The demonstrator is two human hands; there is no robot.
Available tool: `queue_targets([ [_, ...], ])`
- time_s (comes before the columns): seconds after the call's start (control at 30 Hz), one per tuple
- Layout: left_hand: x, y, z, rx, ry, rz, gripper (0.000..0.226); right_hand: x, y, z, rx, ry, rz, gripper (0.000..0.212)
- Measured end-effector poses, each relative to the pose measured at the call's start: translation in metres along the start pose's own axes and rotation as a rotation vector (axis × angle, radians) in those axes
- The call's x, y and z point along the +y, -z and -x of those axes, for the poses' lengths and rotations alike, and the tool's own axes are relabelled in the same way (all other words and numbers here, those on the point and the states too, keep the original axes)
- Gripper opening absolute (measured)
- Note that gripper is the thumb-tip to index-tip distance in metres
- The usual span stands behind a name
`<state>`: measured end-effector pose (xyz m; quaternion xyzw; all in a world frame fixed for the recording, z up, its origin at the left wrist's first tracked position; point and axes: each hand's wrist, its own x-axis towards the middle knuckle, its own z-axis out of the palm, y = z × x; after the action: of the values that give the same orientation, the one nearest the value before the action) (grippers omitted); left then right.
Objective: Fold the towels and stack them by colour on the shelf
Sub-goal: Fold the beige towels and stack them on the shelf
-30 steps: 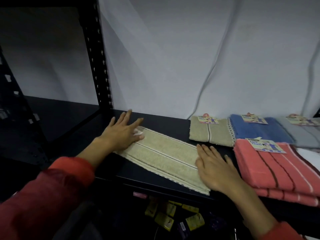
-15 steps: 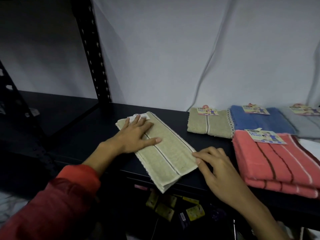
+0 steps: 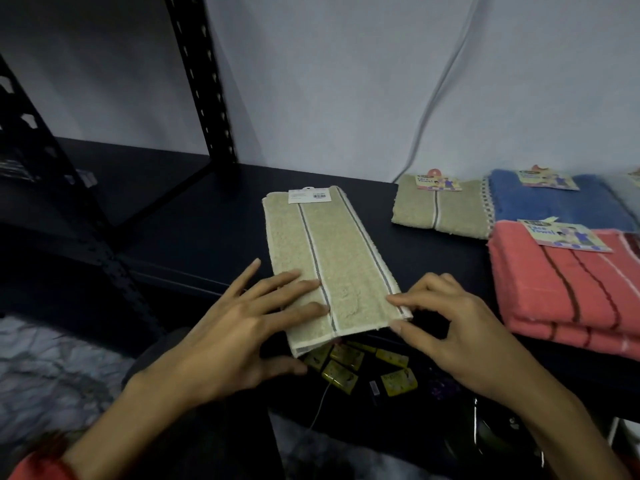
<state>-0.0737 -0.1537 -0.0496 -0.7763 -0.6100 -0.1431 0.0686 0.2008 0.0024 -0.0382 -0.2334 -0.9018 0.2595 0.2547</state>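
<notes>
A long folded beige towel (image 3: 332, 244) with dark and white stripes lies on the black shelf (image 3: 194, 244), pointing away from me. A white label (image 3: 308, 195) sits at its far end, and its near end hangs over the shelf's front edge. My left hand (image 3: 235, 334) holds the near left part, fingers on top and thumb below. My right hand (image 3: 460, 334) pinches the near right corner between forefinger and thumb. A smaller folded beige towel (image 3: 440, 209) lies at the back right.
Right of the small beige towel lie a blue towel (image 3: 547, 206) and a grey one (image 3: 627, 192). A coral striped stack (image 3: 568, 292) sits at the front right. A black upright post (image 3: 201, 81) stands at the back left. Yellow packets (image 3: 343, 368) lie on the level below.
The beige towel has turned from lying across the shelf to pointing away from me. Both hands have slid to its near end and taken hold of it.
</notes>
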Motion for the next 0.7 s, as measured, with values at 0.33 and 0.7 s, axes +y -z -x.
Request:
queue_targets([
  [0.33,-0.006,-0.008,0.008,0.078,-0.033,-0.152,0.072,-0.007,-0.011,0.003,0.043,0.127,0.139,0.029],
  [0.7,-0.003,-0.028,0.012,0.331,-0.092,-0.170,0.059,-0.029,-0.008,-0.007,0.234,0.171,0.030,0.009],
])
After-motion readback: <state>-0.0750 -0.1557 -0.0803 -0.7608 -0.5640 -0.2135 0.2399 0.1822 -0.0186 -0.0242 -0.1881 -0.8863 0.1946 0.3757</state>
